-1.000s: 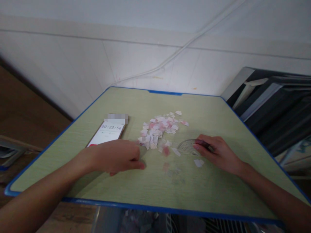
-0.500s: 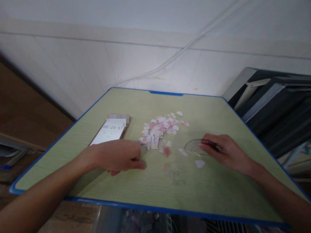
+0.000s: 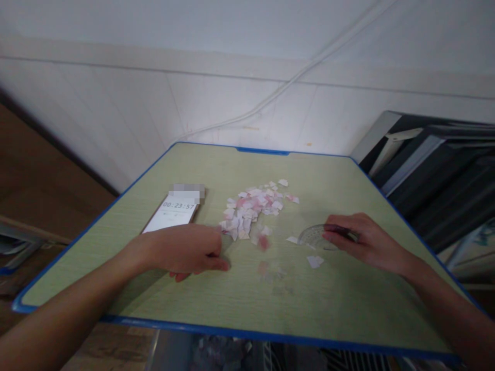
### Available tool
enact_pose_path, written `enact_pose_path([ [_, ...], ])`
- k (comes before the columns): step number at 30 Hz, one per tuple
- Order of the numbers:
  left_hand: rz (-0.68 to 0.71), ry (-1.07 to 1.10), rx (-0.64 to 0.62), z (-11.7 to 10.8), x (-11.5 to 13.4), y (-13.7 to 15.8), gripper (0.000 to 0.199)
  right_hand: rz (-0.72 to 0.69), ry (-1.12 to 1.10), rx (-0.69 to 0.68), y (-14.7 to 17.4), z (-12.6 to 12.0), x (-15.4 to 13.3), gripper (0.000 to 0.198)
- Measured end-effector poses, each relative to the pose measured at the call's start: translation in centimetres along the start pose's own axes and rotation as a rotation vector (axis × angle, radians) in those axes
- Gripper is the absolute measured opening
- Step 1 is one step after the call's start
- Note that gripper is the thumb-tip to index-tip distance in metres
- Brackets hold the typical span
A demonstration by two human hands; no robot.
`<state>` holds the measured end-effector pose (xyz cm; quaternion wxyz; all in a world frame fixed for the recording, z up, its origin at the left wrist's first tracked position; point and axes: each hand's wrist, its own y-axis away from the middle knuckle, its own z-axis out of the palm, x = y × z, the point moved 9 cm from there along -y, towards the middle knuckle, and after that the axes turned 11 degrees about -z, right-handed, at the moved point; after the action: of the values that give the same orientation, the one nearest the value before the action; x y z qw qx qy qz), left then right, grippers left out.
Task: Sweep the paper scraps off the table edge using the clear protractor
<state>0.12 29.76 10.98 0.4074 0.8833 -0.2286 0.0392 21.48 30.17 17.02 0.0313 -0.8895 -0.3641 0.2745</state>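
My right hand (image 3: 361, 241) pinches a clear half-round protractor (image 3: 311, 235) by its right end, over the right part of the table. A dark part shows between the fingers. Just left of the protractor and below it lie white paper scraps (image 3: 315, 262). My left hand (image 3: 189, 252) rests on the table as a loose fist, knuckles up and thumb pointing right; whatever its fingers hold is hidden. Beyond it and to the right is a pile of torn white and pinkish paper pieces (image 3: 253, 206). A few blurred, faint pieces (image 3: 270, 270) lie between the hands.
A phone (image 3: 170, 208) showing a timer lies behind my left hand. The pale green table (image 3: 154, 304) has a blue rim. Dark flat panels (image 3: 436, 159) lean at the right. Under the front edge a bin (image 3: 220, 353) holds scraps. A white cable (image 3: 270, 98) runs along the wall.
My right hand has shifted slightly right with the protractor, away from the paper scrap beside it. My left hand stays nearly still. The camera view has moved a little.
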Motion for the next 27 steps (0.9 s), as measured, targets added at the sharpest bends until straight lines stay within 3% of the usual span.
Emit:
enact_pose_path([
  [4,0.004,0.009,-0.001,0.0,0.0,0.0,0.053,0.051,0.012,0.036,0.0,-0.3,0.5,0.027],
  [10,-0.021,0.004,-0.023,0.1,-0.1,0.1,0.051,0.046,0.021,-0.077,0.4,-0.3,1.0,0.031],
  [15,-0.024,0.02,-0.028,0.2,-0.2,0.0,0.05,0.117,0.075,0.092,0.4,-1.4,1.6,0.03],
  [19,-0.019,0.014,-0.013,0.1,-0.2,-0.1,0.05,0.142,0.082,0.162,-0.3,0.1,1.2,0.026],
  [27,-0.037,0.038,-0.026,0.2,-0.4,-0.1,0.051,-0.018,-0.044,0.037,-1.2,2.4,-1.1,0.023],
])
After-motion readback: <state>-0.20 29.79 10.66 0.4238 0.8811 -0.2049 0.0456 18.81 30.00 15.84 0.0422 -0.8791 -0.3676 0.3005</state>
